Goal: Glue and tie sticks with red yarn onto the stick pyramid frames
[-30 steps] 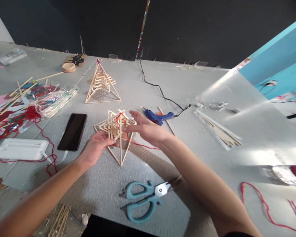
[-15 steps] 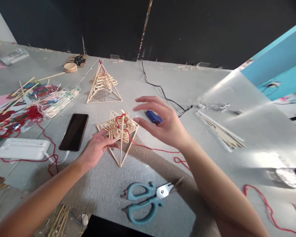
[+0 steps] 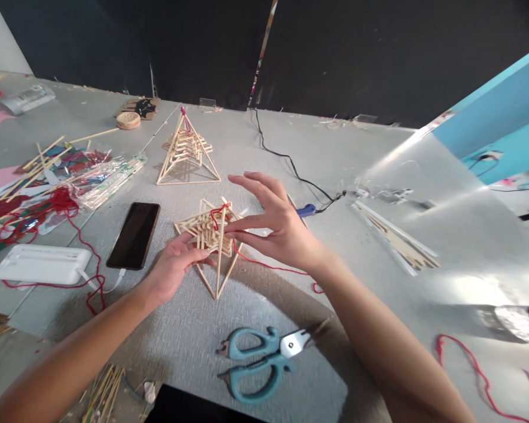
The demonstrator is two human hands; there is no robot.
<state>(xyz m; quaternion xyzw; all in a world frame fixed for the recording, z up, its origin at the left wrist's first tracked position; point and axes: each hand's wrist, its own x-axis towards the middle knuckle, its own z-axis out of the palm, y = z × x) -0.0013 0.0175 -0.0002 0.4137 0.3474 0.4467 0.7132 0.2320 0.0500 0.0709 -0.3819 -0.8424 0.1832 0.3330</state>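
Head view: left hand [image 3: 176, 262] pinches stick frame [image 3: 208, 232]; right hand [image 3: 286, 232] there, grip unclear; apparently positioning red yarn [image 3: 264, 265], next needing steadiness.

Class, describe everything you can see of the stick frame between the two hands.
The stick frame is an openwork piece of thin, pale sticks, apparently wooden. Longer sticks form triangles around the outside; shorter ones make a layered stack within. Red yarn loops near its top, and a strand trails rightward. It appears low over the gray table; whether it rests there is unclear. The left hand holds its left side, while the right hand has its thumb and index fingertips at the middle, contact unclear.
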